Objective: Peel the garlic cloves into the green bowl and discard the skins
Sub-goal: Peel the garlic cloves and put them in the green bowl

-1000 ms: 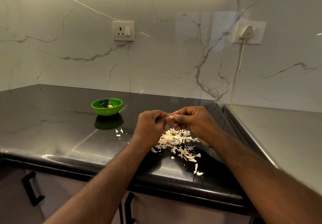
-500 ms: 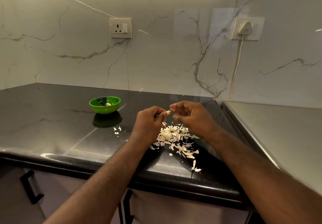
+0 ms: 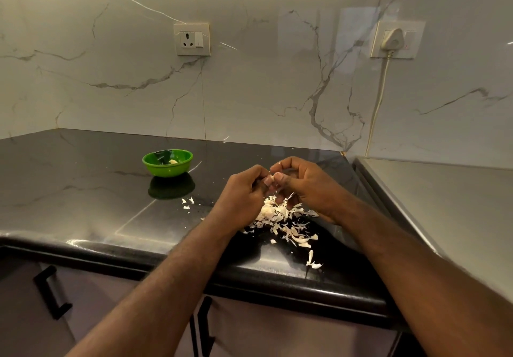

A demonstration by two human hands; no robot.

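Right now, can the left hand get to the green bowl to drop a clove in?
Probably yes. The green bowl sits open on the counter left of the left hand, with only a few skin scraps between them. The right hand would first have to release the clove both pinch.

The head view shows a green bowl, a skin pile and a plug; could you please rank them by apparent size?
Largest: skin pile
Then: green bowl
Smallest: plug, though it sits farthest from the camera.
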